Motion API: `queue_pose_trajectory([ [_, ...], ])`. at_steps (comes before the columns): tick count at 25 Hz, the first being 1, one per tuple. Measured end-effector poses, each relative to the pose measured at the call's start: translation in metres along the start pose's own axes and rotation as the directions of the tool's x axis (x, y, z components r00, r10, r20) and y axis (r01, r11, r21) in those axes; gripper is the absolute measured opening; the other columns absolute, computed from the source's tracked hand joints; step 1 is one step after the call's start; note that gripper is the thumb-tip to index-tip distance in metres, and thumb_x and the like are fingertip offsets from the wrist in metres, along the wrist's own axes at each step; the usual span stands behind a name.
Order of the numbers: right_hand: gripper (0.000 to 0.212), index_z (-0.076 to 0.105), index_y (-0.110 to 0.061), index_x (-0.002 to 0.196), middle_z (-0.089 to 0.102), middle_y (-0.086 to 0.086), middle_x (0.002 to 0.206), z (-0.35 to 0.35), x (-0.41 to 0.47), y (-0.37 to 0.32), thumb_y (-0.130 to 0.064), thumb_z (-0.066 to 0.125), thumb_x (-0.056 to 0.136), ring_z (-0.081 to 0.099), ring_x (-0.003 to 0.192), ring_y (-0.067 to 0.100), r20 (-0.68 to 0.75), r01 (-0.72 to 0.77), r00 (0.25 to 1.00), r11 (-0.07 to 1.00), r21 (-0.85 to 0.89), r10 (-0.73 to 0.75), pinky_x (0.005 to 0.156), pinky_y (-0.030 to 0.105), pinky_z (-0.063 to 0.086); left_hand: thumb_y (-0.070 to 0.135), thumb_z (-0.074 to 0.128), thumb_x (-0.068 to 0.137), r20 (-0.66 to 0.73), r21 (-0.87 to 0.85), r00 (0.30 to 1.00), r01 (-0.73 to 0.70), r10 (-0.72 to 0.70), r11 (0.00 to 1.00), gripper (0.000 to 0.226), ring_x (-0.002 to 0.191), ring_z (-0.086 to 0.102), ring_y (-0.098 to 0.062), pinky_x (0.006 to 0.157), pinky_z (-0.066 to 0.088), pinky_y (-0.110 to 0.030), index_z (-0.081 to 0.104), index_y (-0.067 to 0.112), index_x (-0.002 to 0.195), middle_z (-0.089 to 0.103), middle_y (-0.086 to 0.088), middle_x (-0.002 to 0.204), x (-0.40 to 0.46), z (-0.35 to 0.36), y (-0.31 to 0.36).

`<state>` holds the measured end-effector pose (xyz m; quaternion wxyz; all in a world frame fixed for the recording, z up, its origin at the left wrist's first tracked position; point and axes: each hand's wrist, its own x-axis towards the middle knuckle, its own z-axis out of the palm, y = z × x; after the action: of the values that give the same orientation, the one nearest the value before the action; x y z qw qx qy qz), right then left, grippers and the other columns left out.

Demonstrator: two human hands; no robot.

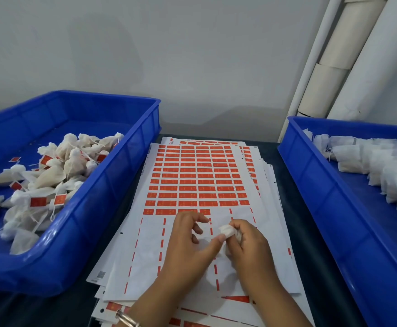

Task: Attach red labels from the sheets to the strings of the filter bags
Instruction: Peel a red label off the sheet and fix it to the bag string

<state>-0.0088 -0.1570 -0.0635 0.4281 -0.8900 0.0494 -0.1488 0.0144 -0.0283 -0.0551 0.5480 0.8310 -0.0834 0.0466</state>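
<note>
The dark counter holds three things. A blue bin sits on the left. Another blue bin sits on the right. Between them lies a stack of white sheets with red labels.

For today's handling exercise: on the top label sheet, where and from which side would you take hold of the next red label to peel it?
Probably the last label in the partly used row on the top sheet. Grip its right end, coming from the right: the backing beside and below it is already stripped, so that edge is free, near the left hand.
</note>
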Motion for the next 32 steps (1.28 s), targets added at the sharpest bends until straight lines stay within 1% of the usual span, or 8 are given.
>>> queue_pose_trajectory([
  [7,0.018,0.047,-0.042,0.091,0.049,-0.03,0.097,-0.002,0.0,-0.009,-0.054,0.041,0.078,0.053,0.092,-0.008,0.088,-0.053,0.995,0.99,0.134,0.041,0.068,-0.001,0.041,0.035,0.063,0.085,0.061,0.119,0.996,-0.069,0.062,0.991,0.012,0.1,0.042,0.006,0.087,0.037,-0.005,0.052,0.04,0.082,0.036,0.031,0.101,0.003,0.002,-0.001],
  [10,0.022,0.054,-0.037,0.093,0.051,-0.029,0.1,-0.004,0.0,-0.011,-0.053,0.046,0.079,0.052,0.098,-0.011,0.145,-0.118,0.986,0.96,0.252,0.083,0.07,-0.001,0.042,0.032,0.056,0.089,0.043,0.089,0.995,-0.09,0.086,0.992,0.015,0.1,0.041,0.009,0.082,0.033,0.002,0.046,0.041,0.082,0.037,0.029,0.102,0.001,0.001,0.002],
  [13,0.016,0.065,-0.033,0.094,0.057,-0.029,0.101,-0.007,0.001,-0.01,-0.043,0.056,0.086,0.053,0.097,-0.013,0.26,-0.238,0.954,0.896,0.374,0.145,0.067,0.003,0.046,0.033,0.052,0.09,0.035,0.077,0.995,-0.095,0.092,0.992,0.013,0.1,0.041,0.01,0.079,0.033,0.003,0.045,0.041,0.084,0.038,0.027,0.102,0.003,0.001,0.001],
  [18,0.029,0.073,-0.037,0.098,0.071,-0.01,0.103,-0.019,0.003,-0.008,-0.047,0.061,0.073,0.064,0.103,0.011,0.494,-0.469,0.852,0.665,0.581,0.17,0.086,0.028,0.053,0.033,0.056,0.089,0.06,0.12,0.991,-0.123,0.116,0.985,0.018,0.101,0.042,0.008,0.082,0.034,0.0,0.044,0.044,0.081,0.037,0.031,0.101,0.002,0.004,-0.001],
  [22,0.037,0.075,-0.03,0.094,0.072,-0.007,0.097,-0.013,0.003,-0.006,-0.049,0.067,0.063,0.064,0.101,0.02,0.476,-0.493,0.854,0.613,0.618,0.207,0.083,0.028,0.054,0.024,0.072,0.078,-0.047,0.216,0.973,-0.209,0.224,0.954,0.033,0.091,0.046,0.014,0.076,0.037,-0.001,0.049,0.048,0.085,0.043,0.036,0.099,0.001,-0.002,0.001],
  [24,0.037,0.075,-0.033,0.092,0.072,-0.005,0.093,-0.011,0.003,-0.006,-0.05,0.068,0.06,0.063,0.099,0.022,0.449,-0.473,0.87,0.6,0.645,0.203,0.084,0.03,0.053,0.016,0.074,0.076,-0.011,0.264,0.941,-0.323,0.337,0.909,0.034,0.09,0.047,0.015,0.084,0.035,-0.006,0.063,0.039,0.099,0.052,0.031,0.106,-0.002,-0.004,-0.002],
  [27,0.033,0.076,-0.033,0.092,0.073,-0.002,0.097,-0.013,0.004,-0.005,-0.046,0.066,0.063,0.067,0.098,0.019,0.436,-0.453,0.881,0.593,0.666,0.184,0.084,0.031,0.055,0.028,0.07,0.08,0.057,0.228,0.934,-0.355,0.352,0.907,0.039,0.097,0.047,0.019,0.087,0.031,-0.005,0.055,0.045,0.112,0.045,0.04,0.11,-0.007,-0.006,0.001],
  [32,0.035,0.074,-0.04,0.093,0.072,-0.012,0.102,-0.01,0.003,-0.005,-0.054,0.064,0.062,0.064,0.103,0.013,0.402,-0.405,0.899,0.682,0.609,0.174,0.09,0.027,0.051,0.022,0.074,0.071,0.006,0.246,0.913,-0.398,0.409,0.884,0.021,0.081,0.057,0.007,0.076,0.041,-0.007,0.076,0.018,0.092,0.073,0.007,0.088,-0.002,-0.008,-0.001],
])
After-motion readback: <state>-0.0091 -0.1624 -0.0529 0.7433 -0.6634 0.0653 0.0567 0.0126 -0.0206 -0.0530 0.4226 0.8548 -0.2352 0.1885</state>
